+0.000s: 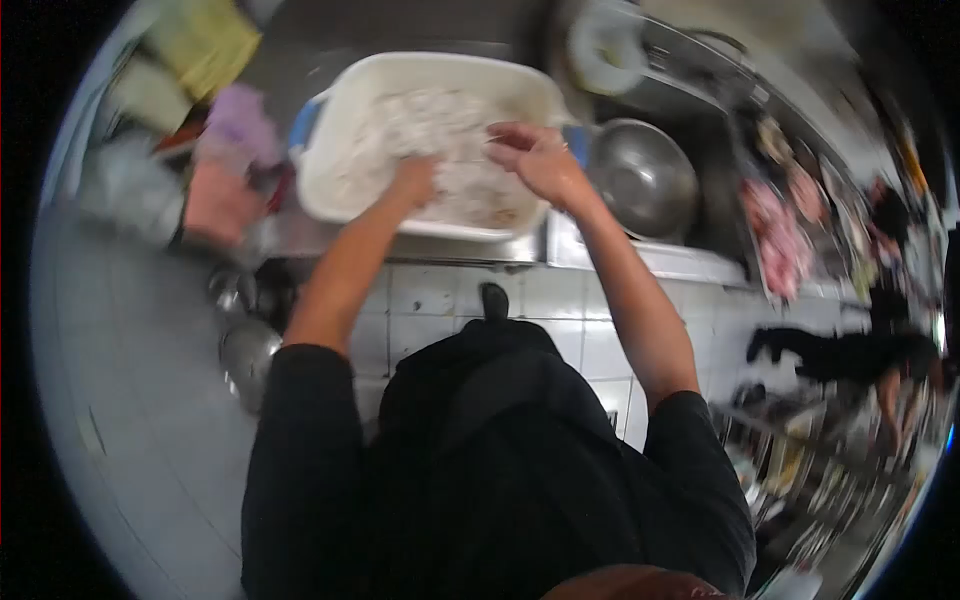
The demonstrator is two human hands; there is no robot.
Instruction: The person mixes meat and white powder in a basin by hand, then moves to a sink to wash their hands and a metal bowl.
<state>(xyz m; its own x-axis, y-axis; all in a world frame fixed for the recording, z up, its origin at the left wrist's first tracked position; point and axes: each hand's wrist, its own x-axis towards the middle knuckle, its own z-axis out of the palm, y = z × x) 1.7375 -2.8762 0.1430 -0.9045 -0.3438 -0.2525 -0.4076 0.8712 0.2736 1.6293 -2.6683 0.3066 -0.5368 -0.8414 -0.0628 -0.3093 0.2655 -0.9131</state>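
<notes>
A large white tub (325, 165) with blue handles stands on the metal counter, holding a whitish, lumpy mass (430, 115) dusted or wet; blur hides its exact kind. My left hand (415, 182) reaches down into this mass, and its fingers are sunk out of sight. Over the right part of the tub is my right hand (535, 155), with its fingers loosely bent and apart and nothing visible in them. A small brownish patch (500, 215) shows in the tub's near right corner.
Right of the tub, a steel bowl (642, 180) sits in the sink (700, 130), with a pale round container (607, 45) behind. Plastic bags (225, 165) crowd the left. Pink meat-like pieces (780, 235) lie farther right. Another person (850, 350) bends at far right.
</notes>
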